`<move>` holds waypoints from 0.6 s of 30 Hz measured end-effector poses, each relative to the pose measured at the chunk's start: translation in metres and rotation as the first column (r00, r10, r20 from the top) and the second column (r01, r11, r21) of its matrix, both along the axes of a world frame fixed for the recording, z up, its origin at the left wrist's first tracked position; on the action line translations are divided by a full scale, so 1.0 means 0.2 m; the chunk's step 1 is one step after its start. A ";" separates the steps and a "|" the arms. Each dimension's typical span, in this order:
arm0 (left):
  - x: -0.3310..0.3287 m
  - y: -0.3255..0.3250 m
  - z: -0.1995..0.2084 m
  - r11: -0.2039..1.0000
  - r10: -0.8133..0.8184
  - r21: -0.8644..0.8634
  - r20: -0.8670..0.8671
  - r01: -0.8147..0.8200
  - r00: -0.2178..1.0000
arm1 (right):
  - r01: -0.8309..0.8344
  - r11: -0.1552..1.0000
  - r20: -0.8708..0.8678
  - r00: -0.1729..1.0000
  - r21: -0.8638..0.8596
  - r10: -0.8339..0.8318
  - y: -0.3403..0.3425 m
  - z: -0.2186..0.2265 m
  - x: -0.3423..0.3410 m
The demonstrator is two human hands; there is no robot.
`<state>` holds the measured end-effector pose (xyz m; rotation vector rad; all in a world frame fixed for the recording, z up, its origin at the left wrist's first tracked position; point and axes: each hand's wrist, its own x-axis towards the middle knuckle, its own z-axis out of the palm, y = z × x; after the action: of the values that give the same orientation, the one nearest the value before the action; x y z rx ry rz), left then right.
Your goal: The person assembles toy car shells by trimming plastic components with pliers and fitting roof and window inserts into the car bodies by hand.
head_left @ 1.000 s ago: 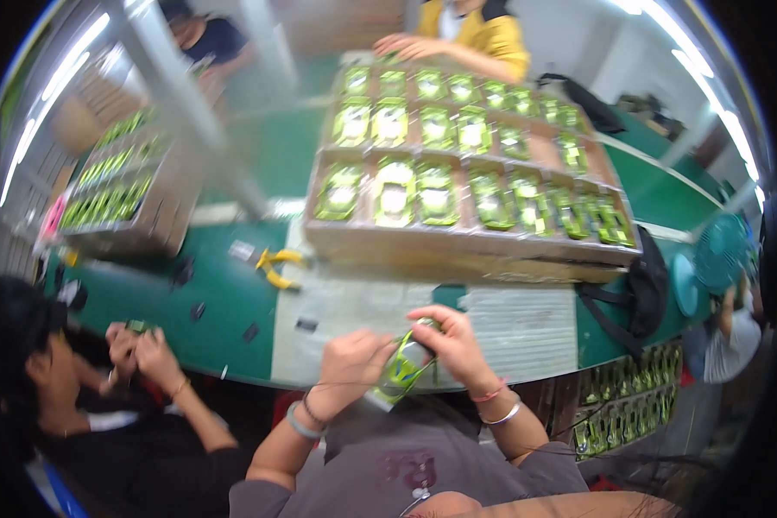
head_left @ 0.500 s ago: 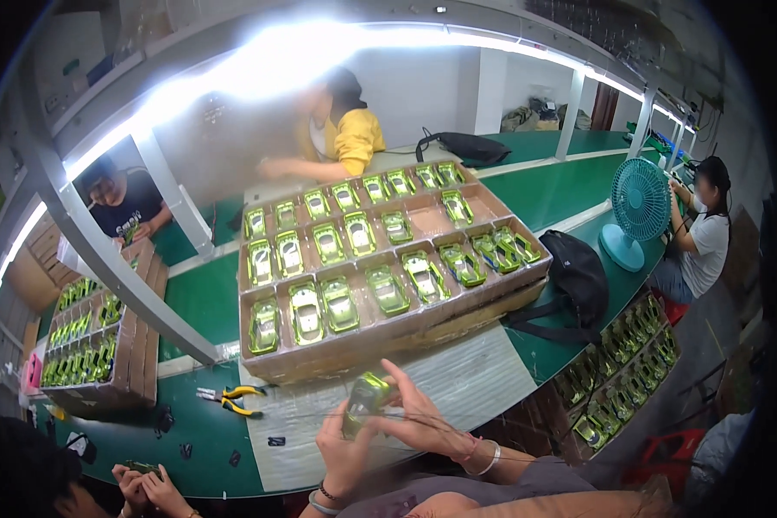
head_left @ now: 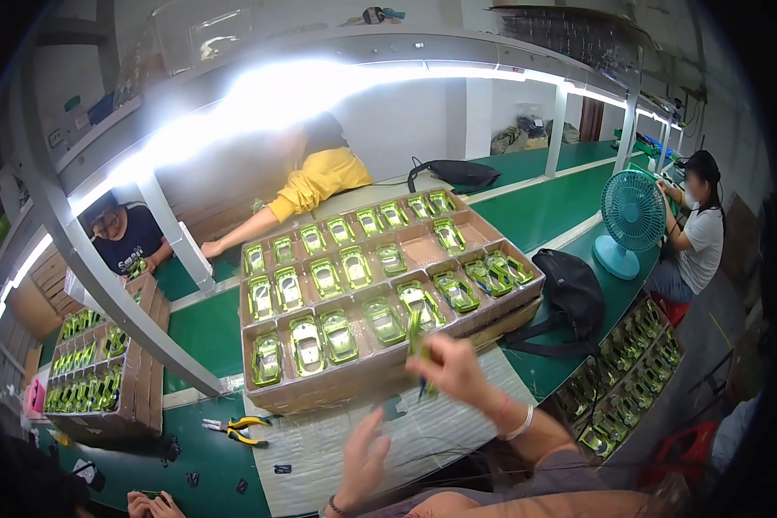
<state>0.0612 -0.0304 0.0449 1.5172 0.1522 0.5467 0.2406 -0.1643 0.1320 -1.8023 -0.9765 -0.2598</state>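
Note:
My right hand (head_left: pixel 451 369) grips a shiny green toy car body (head_left: pixel 416 335), turned edge-on, at the front edge of a partitioned cardboard box (head_left: pixel 337 399). Several more green car bodies (head_left: pixel 306 344) lie in rows inside that box. A dark blue tip shows under my right fingers; what it belongs to is unclear. My left hand (head_left: pixel 366 456) is empty, its fingers stretched out above the pale mat (head_left: pixel 319 488). Yellow-and-black pliers (head_left: pixel 240 430) and a small black part (head_left: pixel 282 470) lie to its left.
A second box of car bodies (head_left: pixel 104 425) stands at left, and another tray (head_left: pixel 622 380) sits low at right. A black bag (head_left: pixel 568 289) and teal fan (head_left: pixel 628 226) are on the green table (head_left: pixel 527 203). Co-workers sit around; one yellow sleeve (head_left: pixel 306 190) reaches behind the box.
Both hands held the car body over the mat before. My right hand has carried it forward to the box, and my left hand has let go. The yellow-sleeved arm has stretched left.

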 end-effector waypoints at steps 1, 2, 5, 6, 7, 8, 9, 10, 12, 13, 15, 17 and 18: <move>-0.02 0.07 -0.04 0.988 -0.010 0.155 -0.037 0.016 0.999 | 0.084 0.996 0.128 0.989 -0.036 -0.079 0.02 0.09 0.14; -0.05 0.10 -0.06 0.951 -0.006 0.308 -0.077 0.030 0.997 | 0.153 0.988 0.165 0.974 0.007 -0.152 0.07 0.15 0.29; -0.10 0.08 -0.03 0.976 0.107 0.205 -0.154 -0.074 0.982 | 0.384 0.878 0.251 0.914 -0.285 -0.318 0.17 0.24 0.83; -0.11 0.08 -0.04 0.976 0.108 0.205 -0.151 -0.076 0.983 | 0.450 0.823 0.315 0.882 -0.346 -0.350 0.20 0.21 1.03; -0.15 0.10 -0.07 0.966 0.139 0.237 -0.157 -0.099 0.978 | 0.479 0.770 0.288 0.876 -0.423 -0.387 0.28 0.23 1.11; -0.19 0.13 -0.08 0.955 0.171 0.271 -0.159 -0.123 0.972 | 0.500 0.710 0.267 0.866 -0.495 -0.423 0.36 0.23 1.17; -0.21 0.13 -0.09 0.955 0.169 0.271 -0.154 -0.123 0.973 | 0.504 0.710 0.271 0.864 -0.492 -0.425 0.40 0.19 1.27; -0.22 0.13 -0.10 0.965 0.187 0.214 -0.156 -0.152 0.970 | 0.529 0.639 0.299 0.847 -0.559 -0.439 0.41 0.13 1.39; -0.26 0.14 -0.07 0.967 0.222 0.161 -0.153 -0.197 0.963 | 0.542 0.574 0.329 0.836 -0.614 -0.439 0.45 0.09 1.44; -0.28 0.13 -0.04 0.953 0.257 0.206 -0.160 -0.223 0.953 | 0.537 0.580 0.325 0.840 -0.612 -0.435 0.43 0.04 1.45; -0.31 0.16 -0.04 0.928 0.320 0.251 -0.165 -0.274 0.933 | 0.502 0.628 0.244 0.857 -0.594 -0.454 0.48 0.07 1.40; -0.35 0.21 -0.07 0.875 0.367 0.377 -0.108 -0.303 0.924 | 0.478 0.700 0.246 0.877 -0.530 -0.412 0.41 0.17 1.36; -0.36 0.21 -0.07 0.878 0.370 0.367 -0.114 -0.307 0.922 | 0.465 0.749 0.265 0.885 -0.473 -0.382 0.33 0.20 1.35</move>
<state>-0.0112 0.0116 0.0306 1.8985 0.4949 0.7433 0.5108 -0.0973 0.1715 -2.5518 -0.7648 -0.4517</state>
